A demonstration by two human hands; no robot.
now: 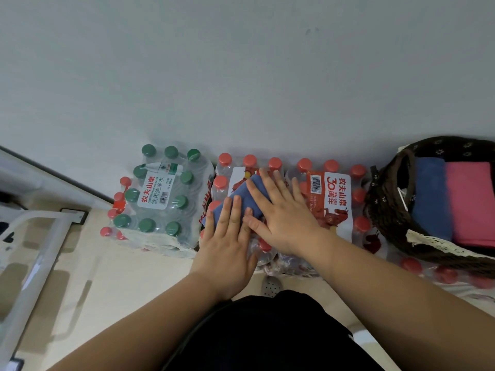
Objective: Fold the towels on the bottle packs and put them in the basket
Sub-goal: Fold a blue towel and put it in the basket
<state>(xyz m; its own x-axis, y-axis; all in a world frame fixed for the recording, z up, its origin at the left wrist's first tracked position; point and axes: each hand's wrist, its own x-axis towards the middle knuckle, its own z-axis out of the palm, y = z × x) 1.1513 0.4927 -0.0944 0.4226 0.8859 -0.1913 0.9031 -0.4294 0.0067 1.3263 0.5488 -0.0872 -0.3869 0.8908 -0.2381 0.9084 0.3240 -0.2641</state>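
Observation:
A folded blue towel (245,195) lies on top of the middle red-capped bottle pack (227,170). My left hand (227,236) presses flat on the towel's near end with straight fingers. My right hand (278,212) lies flat across its right side, fingers spread and straight. Most of the towel is hidden under both hands. At the right stands a dark woven basket (385,199) with a lace-trimmed liner; a folded blue towel (431,199) and a folded pink towel (471,202) lie side by side inside it.
A green-capped bottle pack (160,199) sits left of the middle pack and another red-capped pack (334,199) sits to its right, all against a pale wall. More red-capped bottles (412,265) lie under the basket. A white metal frame (40,253) stands on the floor at left.

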